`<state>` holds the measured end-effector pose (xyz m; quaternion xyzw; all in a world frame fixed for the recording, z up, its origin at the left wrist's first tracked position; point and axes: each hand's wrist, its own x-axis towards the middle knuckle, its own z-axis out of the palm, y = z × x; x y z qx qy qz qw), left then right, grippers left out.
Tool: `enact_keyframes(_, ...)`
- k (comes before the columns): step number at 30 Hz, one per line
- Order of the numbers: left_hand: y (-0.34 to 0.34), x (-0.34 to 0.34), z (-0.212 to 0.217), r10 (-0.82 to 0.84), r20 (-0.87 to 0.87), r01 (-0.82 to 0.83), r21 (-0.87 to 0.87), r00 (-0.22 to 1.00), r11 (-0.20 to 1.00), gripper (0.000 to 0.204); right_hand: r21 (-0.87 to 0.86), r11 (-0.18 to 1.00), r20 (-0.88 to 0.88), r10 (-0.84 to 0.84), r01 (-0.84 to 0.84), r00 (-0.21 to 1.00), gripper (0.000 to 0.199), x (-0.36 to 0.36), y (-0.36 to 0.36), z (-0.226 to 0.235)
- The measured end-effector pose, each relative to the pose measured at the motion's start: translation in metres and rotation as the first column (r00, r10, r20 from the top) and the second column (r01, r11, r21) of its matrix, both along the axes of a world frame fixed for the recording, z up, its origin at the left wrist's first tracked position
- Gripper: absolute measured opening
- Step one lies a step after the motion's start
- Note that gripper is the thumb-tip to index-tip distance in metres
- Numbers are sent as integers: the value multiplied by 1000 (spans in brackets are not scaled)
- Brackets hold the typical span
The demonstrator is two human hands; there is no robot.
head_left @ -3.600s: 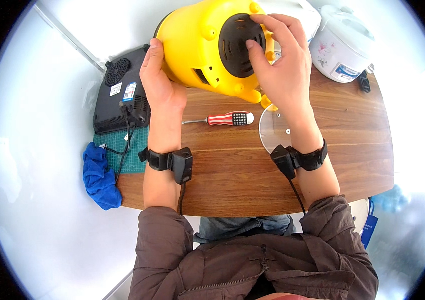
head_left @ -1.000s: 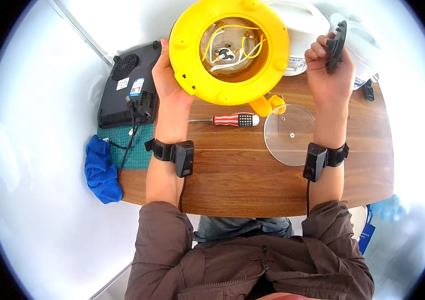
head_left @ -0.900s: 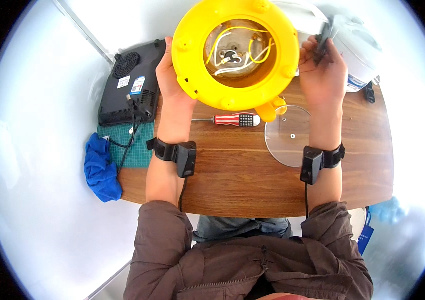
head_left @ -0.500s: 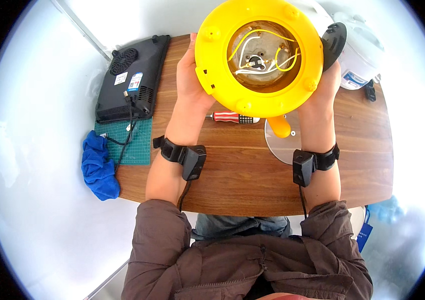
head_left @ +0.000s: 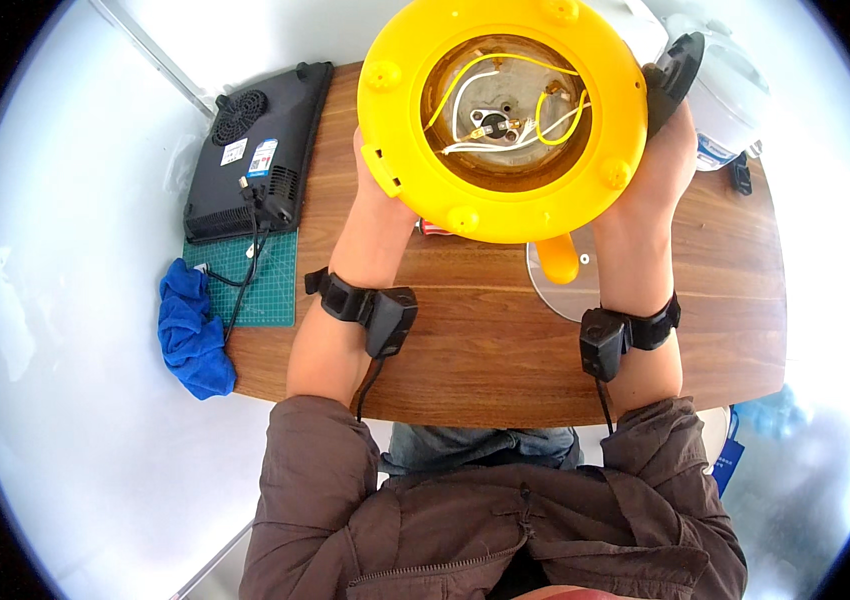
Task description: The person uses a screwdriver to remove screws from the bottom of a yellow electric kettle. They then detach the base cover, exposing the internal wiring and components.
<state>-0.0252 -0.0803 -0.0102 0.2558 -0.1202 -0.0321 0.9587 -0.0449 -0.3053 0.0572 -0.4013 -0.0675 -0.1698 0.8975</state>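
Head view: both hands hold a yellow round appliance body [head_left: 505, 120] above the wooden table [head_left: 485, 350], underside turned up toward the camera. The left hand [head_left: 377, 190] grips the left rim, fingers hidden behind the shell. The right hand [head_left: 665, 150] supports the right rim and also pinches a black round base cover [head_left: 680, 70] against it, so this hand is grasping two items at once.

The open underside exposes white and yellow wires [head_left: 505, 100] running to a small central metal fitting [head_left: 493, 123]. A yellow spout or handle stub [head_left: 557, 260] hangs from the lower edge over a clear round disc [head_left: 555, 285] lying on the table. A red-handled screwdriver [head_left: 432, 228] shows only as a sliver under the body.

Procedure note, as a judgement: keep the body level and close over the table, since the right-hand grip is shared with the loose cover and could slip. Setting the cover down first would give a firmer hold. Keep fingers off the exposed wires.

Surroundings: a black flat cooker [head_left: 255, 150] lies upside down at the left, partly on a green cutting mat [head_left: 270, 285]; a blue cloth [head_left: 190, 330] hangs at the table edge; a white appliance [head_left: 730, 90] stands at the right.
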Motion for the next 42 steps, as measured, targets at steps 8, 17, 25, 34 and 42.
enact_keyframes(8,2,-7,2,87,-45,-86,35,995,996,36,228,934,271,209,-274,940,35,-11,4,2)
enact_keyframes(17,1,-7,2,138,-62,-135,49,988,990,36,66,957,340,244,-282,908,37,-2,-14,-14)
enact_keyframes(25,1,1,2,159,-50,-156,49,986,987,37,-12,990,339,137,-141,931,35,-1,-16,-15)
enact_keyframes(34,0,3,2,152,-38,-150,46,988,988,37,17,976,321,201,-218,925,35,-6,-14,-12)
enact_keyframes(42,1,0,2,150,-37,-148,50,988,988,38,54,960,326,243,-275,914,36,-4,-15,-12)
